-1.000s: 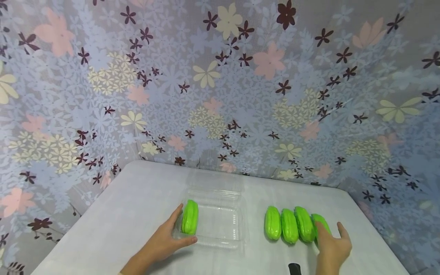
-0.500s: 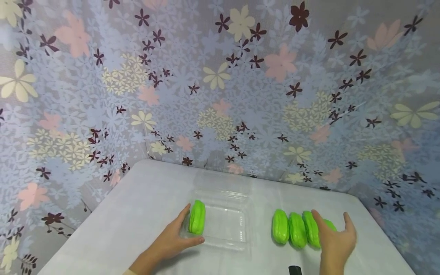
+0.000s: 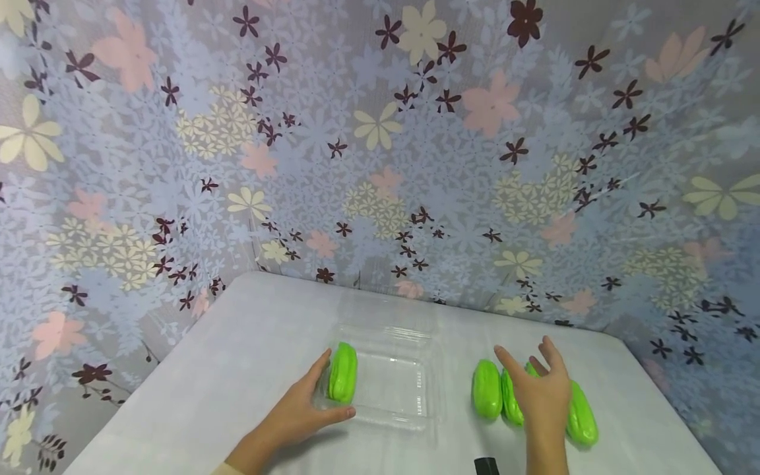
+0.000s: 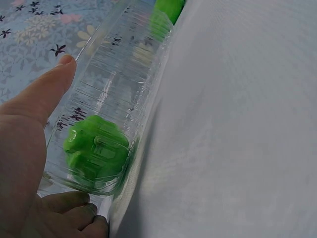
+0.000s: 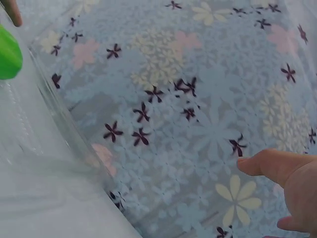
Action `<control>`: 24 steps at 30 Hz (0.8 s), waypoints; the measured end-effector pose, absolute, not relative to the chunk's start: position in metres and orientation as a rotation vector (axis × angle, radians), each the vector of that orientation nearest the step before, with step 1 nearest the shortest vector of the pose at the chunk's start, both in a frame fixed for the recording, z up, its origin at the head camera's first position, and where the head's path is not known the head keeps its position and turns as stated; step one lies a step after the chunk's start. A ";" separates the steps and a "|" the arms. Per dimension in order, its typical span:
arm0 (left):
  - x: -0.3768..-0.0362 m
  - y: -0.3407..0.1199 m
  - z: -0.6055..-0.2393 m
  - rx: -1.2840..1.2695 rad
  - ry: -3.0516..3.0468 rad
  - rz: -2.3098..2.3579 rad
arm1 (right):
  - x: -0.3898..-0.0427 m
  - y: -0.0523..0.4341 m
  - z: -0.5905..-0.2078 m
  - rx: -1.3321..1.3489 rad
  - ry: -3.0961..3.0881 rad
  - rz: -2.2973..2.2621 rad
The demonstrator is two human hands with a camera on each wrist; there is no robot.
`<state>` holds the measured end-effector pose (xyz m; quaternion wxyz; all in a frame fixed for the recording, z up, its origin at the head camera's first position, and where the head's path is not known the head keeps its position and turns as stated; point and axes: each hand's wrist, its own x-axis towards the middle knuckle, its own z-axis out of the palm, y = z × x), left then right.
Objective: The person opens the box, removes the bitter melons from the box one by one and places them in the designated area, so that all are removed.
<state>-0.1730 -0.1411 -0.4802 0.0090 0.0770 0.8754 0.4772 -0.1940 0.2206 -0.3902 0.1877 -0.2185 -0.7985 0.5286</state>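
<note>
My left hand (image 3: 299,409) lies at the left end of a clear plastic container (image 3: 392,417), thumb and fingers spread, with fingertips against or very near its wall. Inside, at that end, lies one bright green, ribbed, oblong piece (image 3: 342,373); its lobed end (image 4: 96,148) shows through the plastic in the left wrist view. My right hand (image 3: 541,396) is over a row of similar green pieces, fingers apart and holding nothing visible. The leftmost piece (image 3: 487,389) and the rightmost piece (image 3: 582,414) show well; those between are partly hidden by the hand.
The container's clear lid (image 3: 386,316) lies folded back behind it on the white-covered table (image 3: 267,316). A black object (image 3: 486,466) shows at the front edge, its kind unclear. A flower-patterned cloth (image 3: 380,165) rises behind the table.
My right hand has left the rightmost green piece and moved left over the row. That piece now lies slightly further right and nearer the front. My left hand has stayed by the container.
</note>
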 end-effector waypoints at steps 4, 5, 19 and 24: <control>-0.173 -0.143 -0.481 0.247 2.744 1.496 | -0.194 0.207 -0.390 -0.496 -2.282 1.540; -0.173 -0.143 -0.481 0.249 2.744 1.495 | -0.193 0.204 -0.389 -0.463 -2.292 1.547; -0.172 -0.144 -0.480 0.249 2.729 1.487 | -0.193 0.160 -0.398 -0.201 -2.424 1.610; -0.172 -0.144 -0.480 0.261 2.736 1.492 | -0.192 0.150 -0.397 -0.134 -2.441 1.630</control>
